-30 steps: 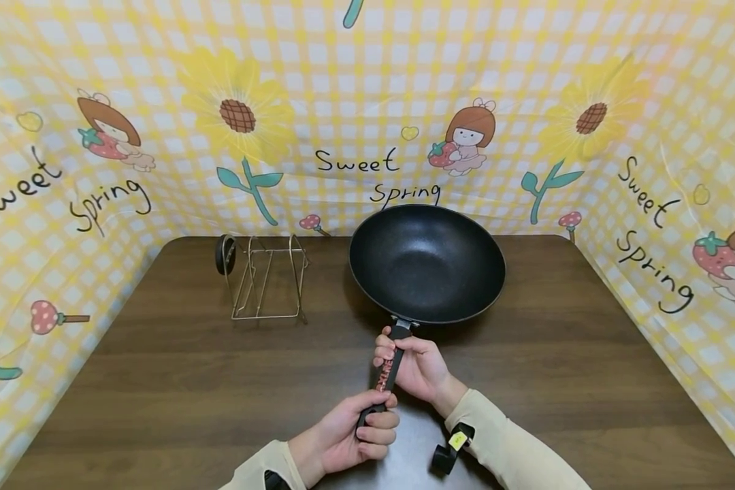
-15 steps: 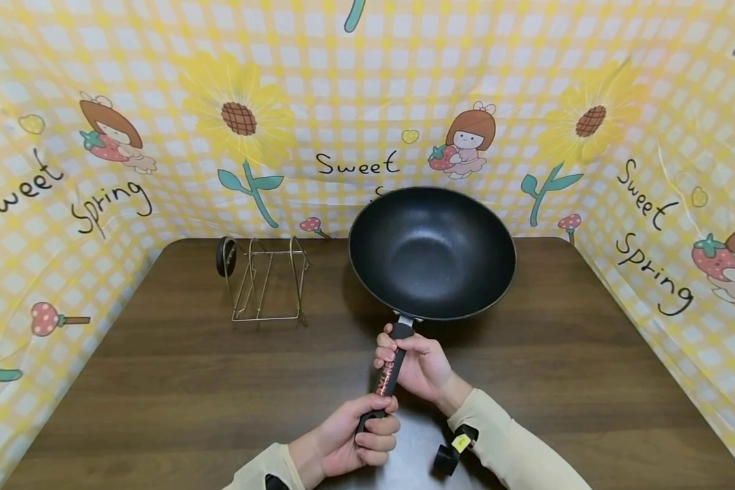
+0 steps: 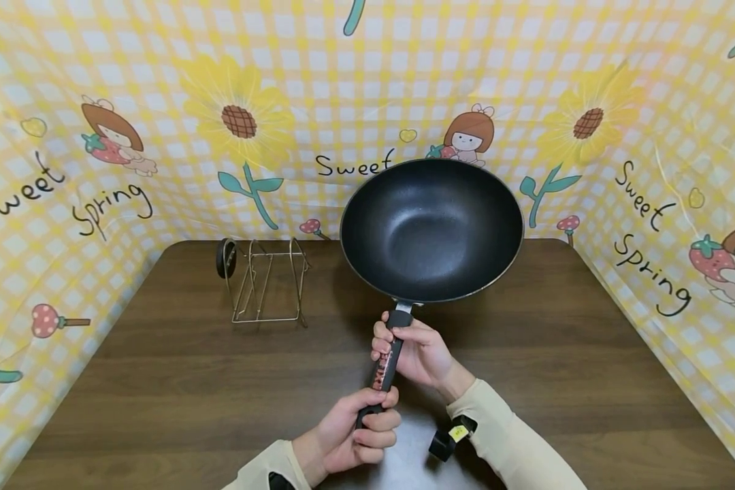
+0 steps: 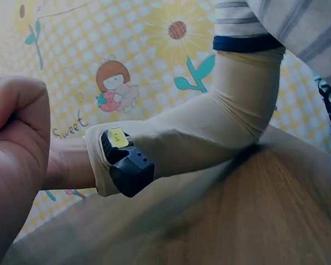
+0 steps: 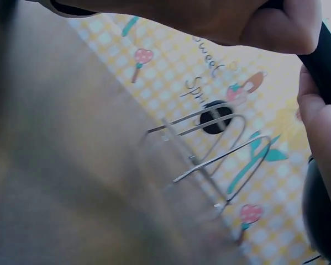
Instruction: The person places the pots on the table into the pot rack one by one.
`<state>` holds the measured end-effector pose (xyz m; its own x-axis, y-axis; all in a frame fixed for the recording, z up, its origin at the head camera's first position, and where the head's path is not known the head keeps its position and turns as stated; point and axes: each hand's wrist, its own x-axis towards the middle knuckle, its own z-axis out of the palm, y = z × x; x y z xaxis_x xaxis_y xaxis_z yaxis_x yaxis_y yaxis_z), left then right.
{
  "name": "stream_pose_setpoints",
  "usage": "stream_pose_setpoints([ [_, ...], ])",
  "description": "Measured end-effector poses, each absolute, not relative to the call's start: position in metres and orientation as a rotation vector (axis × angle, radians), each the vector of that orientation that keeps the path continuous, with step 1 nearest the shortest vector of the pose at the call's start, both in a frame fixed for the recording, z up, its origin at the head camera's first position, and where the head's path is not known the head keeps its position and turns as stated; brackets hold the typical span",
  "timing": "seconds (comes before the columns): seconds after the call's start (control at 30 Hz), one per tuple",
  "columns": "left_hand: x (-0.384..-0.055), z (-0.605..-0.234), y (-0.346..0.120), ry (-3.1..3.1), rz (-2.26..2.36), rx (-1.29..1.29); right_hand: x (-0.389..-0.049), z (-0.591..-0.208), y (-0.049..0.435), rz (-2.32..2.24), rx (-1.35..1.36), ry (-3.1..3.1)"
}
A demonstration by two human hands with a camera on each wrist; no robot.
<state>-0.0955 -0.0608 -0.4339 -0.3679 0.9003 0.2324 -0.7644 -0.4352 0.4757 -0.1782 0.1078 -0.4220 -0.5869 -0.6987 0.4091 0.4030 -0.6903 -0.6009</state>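
Note:
A black wok [image 3: 431,231] is held up over the table, its bowl tilted so that the inside faces me. My right hand [image 3: 425,354] grips its handle [image 3: 384,367] close to the bowl. Lower down, at the end with the hanging hole, my left hand [image 3: 358,432] holds the same handle with curled fingers and the thumb on top. The right wrist view catches the wok's dark outer side [image 5: 325,210] at its right edge, below the right hand [image 5: 325,127]. In the left wrist view, the left hand [image 4: 16,160] fills the left edge.
Left of the wok, a wire rack [image 3: 266,318] stands on the brown wooden table [image 3: 190,395], with a black round disc [image 3: 226,258] at its left end. Behind rises a yellow checked cloth backdrop [image 3: 355,82]. A black camera [image 3: 444,446] sits on the right wrist.
The wok has risen and tilted further toward me, its bowl now higher against the backdrop. Both hands keep their hold on the handle, the right hand slightly higher. The rack has stayed put.

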Motion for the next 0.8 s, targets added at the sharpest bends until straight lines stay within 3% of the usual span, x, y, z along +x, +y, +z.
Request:
stream_pose_setpoints([
  [0.43,-0.105,-0.421,-0.061,0.094,1.853,0.764,-0.178,-0.377,0.107,-2.171,-0.99,0.78],
  [0.8,-0.106,-0.414,-0.056,-0.326,1.738,0.768,-0.185,-0.379,0.092,-2.128,-1.274,0.724],
])
